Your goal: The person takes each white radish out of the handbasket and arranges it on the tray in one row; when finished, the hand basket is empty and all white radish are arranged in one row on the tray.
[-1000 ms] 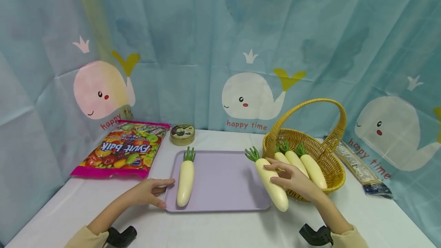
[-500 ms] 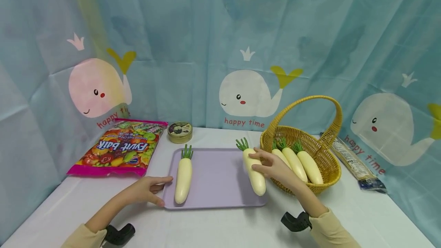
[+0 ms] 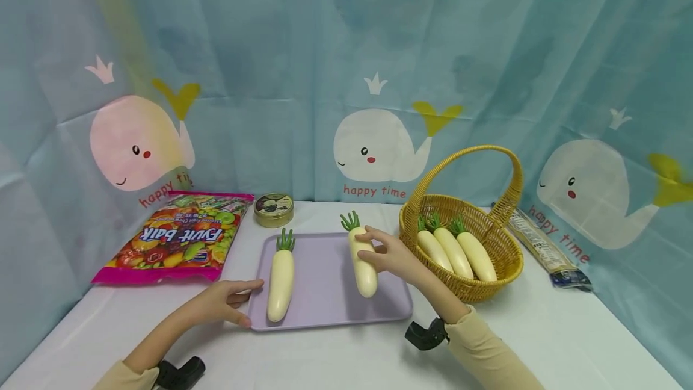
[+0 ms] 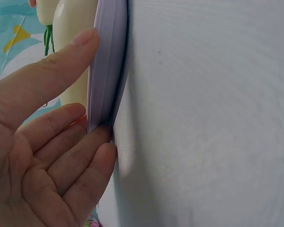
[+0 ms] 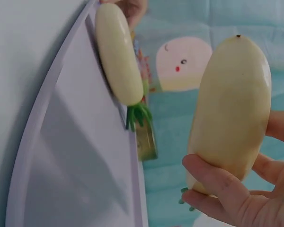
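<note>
My right hand holds a white radish with green leaf stubs, thumb and fingers on its two sides. It hangs above the right half of the lilac tray, apart from the tray floor. In the right wrist view the held radish looks large. A second radish lies on the tray's left side, leaves toward the back. At the tray's left front corner, my left hand touches the rim with relaxed fingers. The left wrist view shows its thumb and fingertips against the tray wall.
Right of the tray stands a wicker basket with a tall handle and several radishes inside. A candy bag and a round tin lie at back left. Behind the basket rests a long packet. A whale-print curtain hangs behind.
My right hand has carried the radish leftward from beside the basket to over the tray. The left hand stays at the tray's corner. The head view has shifted slightly.
</note>
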Available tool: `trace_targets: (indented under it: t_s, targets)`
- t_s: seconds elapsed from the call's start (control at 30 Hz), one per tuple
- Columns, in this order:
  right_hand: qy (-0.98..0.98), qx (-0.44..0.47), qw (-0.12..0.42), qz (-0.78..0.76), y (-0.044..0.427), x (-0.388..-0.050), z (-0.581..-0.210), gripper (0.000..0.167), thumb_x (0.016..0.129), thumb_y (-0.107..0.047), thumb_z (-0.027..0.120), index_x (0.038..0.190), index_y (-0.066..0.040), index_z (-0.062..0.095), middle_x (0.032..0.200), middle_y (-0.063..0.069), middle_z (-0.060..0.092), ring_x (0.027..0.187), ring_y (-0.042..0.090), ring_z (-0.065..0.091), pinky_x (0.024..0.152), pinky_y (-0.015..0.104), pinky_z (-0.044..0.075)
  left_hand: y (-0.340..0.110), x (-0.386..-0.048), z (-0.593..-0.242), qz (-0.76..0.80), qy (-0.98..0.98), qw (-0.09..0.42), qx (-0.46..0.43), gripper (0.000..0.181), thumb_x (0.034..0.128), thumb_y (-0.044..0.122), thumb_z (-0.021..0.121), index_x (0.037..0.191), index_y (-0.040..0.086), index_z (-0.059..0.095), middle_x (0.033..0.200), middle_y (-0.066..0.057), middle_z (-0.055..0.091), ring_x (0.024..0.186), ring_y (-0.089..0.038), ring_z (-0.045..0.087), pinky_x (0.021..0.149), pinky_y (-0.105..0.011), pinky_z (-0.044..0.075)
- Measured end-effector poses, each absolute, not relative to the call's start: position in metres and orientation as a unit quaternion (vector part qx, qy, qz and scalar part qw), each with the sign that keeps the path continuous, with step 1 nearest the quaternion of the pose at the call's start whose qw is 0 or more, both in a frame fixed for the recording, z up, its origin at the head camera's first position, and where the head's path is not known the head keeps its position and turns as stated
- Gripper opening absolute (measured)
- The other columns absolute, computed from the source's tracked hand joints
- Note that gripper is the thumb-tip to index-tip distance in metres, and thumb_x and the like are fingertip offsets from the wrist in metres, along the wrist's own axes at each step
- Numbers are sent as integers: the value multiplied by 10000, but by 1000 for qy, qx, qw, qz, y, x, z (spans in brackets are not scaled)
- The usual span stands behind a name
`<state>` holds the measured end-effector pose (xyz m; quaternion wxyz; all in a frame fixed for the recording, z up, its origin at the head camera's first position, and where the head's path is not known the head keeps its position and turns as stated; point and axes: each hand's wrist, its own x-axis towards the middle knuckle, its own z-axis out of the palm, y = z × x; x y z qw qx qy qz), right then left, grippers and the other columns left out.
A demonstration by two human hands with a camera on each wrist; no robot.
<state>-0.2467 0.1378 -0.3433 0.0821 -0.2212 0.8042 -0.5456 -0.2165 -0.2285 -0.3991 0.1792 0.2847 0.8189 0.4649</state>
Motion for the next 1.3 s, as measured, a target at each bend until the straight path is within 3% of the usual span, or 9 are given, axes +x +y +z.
trace_targets:
  t_s: [0.3,0.7,0.93,1.23,1.3]
  targets:
    - [812,-232,52,-533,107,-253,-345,394,845,-158,634,1199,-11,542,1422,193,234,1028,326,539,598,314,549,-231,-218,-401,469,817,177,285,771,705,218,749,1270,-149,375,1279,-379,316,1107,-485,396,849,-376,451]
    - [824,-229,66,-514,81,-259,-366,408,768,-141,718,1137,-25,590,1416,183,257,1039,348,524,593,287,544,-232,-216,-404,477,816,183,270,785,698,229,753,1280,-135,373,1291,-365,314,1121,-482,382,853,-366,451]
    - [828,-265,59,-490,67,-265,-370,393,778,-131,708,1128,5,591,1412,166,276,1067,361,501,686,266,531,-231,-218,-400,477,813,180,281,791,702,246,752,1275,-145,371,1291,-367,311,1118,-489,378,859,-360,446]
    - [840,-259,67,-472,55,-267,-375,389,749,-164,736,1104,-52,625,1411,78,308,1068,357,497,610,236,521,-230,-218,-397,474,816,179,280,773,711,202,746,1272,-161,358,1291,-375,300,1120,-491,373,862,-367,444]
    - [846,-254,72,-462,52,-266,-379,390,750,-179,736,1105,-61,627,1408,83,315,1093,344,481,651,254,522,-230,-216,-399,477,813,181,281,761,714,179,742,1268,-169,354,1286,-384,295,1116,-498,372,859,-373,445]
